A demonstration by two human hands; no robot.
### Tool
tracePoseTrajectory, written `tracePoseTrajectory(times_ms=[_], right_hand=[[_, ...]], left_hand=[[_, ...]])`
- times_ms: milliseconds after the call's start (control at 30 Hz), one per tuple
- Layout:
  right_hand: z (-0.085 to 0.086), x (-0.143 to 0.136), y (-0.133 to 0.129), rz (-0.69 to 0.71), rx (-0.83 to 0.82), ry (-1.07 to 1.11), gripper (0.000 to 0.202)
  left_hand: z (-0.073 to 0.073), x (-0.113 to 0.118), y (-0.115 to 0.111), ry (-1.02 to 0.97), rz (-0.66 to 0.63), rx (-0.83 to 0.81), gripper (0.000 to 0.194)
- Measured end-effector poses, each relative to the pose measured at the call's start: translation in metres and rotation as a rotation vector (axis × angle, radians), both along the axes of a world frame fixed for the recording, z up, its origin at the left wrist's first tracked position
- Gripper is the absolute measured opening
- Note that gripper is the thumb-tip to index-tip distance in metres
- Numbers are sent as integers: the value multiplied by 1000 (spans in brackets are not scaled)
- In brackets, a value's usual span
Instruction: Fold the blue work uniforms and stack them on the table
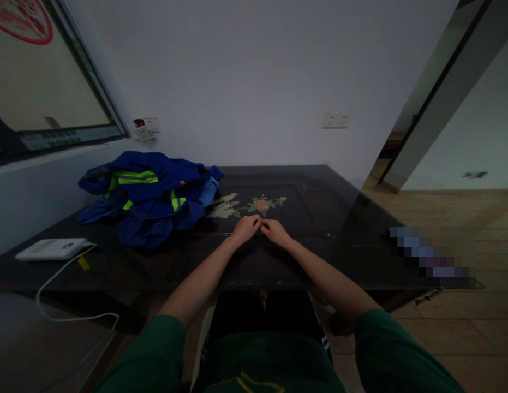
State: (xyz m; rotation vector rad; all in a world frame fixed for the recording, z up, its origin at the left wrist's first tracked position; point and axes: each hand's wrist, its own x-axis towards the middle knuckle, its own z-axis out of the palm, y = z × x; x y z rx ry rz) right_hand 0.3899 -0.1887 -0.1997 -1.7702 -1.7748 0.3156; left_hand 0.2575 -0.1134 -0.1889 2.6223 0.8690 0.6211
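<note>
My left hand (247, 227) and my right hand (274, 231) meet fingertip to fingertip over the middle of the dark table (245, 267). Both have curled, closed fingers. Whatever they may hold between the tips is too small or hidden to make out. Just beyond them, a flower design (262, 204) decorates the tabletop. To the left of my hands lies a crumpled blue work jacket (155, 191) with yellow-green reflective strips.
A white box-like device (53, 249) with a white cable (39, 295) sits at the table's left end. A blurred-out object (429, 254) lies at the right end. Wall sockets (335, 120) are behind the table, and a window (53, 82) is at left.
</note>
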Motion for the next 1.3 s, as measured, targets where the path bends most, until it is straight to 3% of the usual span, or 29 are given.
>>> tracePoseTrajectory(times_ms=[1133,1300], right_hand=[[-4,0,1,-15,-40,26,25],[0,-2,0,-12,-59,2,23]], left_hand=[[-2,-1,1,-29,-8,-36,28],[3,-4,-3,-86,-3,-39,25]])
